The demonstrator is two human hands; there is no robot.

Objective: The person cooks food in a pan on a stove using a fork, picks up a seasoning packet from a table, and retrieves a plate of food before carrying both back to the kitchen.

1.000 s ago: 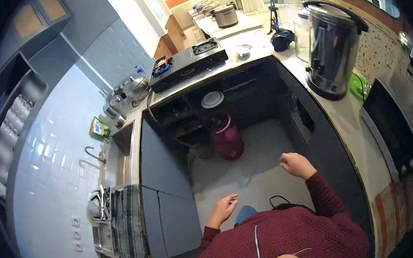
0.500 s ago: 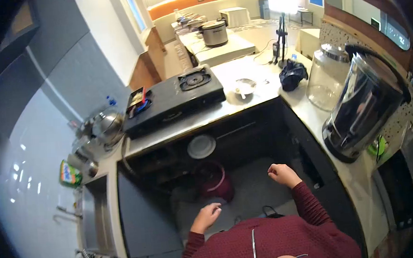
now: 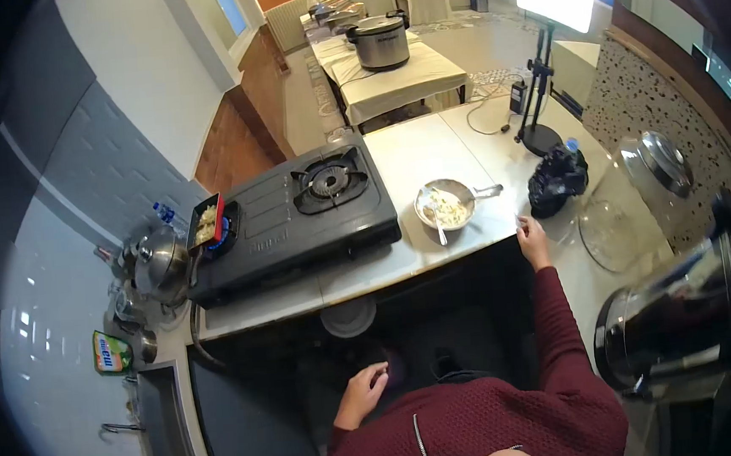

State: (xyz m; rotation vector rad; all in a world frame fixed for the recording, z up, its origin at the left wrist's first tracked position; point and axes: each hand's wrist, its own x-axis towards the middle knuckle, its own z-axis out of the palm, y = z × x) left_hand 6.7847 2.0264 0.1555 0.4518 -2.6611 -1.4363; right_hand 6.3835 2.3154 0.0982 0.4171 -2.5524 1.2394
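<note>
My left hand (image 3: 363, 393) hangs low in front of my body, its fingers loosely bent and nothing in them. Stretched forward, my right hand (image 3: 534, 242) is at the counter's front edge, fingers loosely bent, with no held thing visible; I cannot tell if it touches the counter. Just beyond it sits a black plastic bag (image 3: 559, 180). To its left, a metal bowl (image 3: 470, 193) holds a pale chopped mixture (image 3: 451, 208) with a spoon (image 3: 440, 229) in it. A red rectangular pan (image 3: 207, 225) with food stands over a blue flame on the left burner of the black gas stove (image 3: 276, 226).
At right stand a glass jar (image 3: 612, 236) and a large dark kettle (image 3: 677, 316). A lamp stand (image 3: 540, 135) rises behind the bag. Left are a steel pot (image 3: 163, 263) and sink (image 3: 166, 428). A rice cooker (image 3: 381, 45) stands on a farther table.
My view has come closer to the counter. The right hand has moved forward from above the floor to the counter edge. My left hand stays low.
</note>
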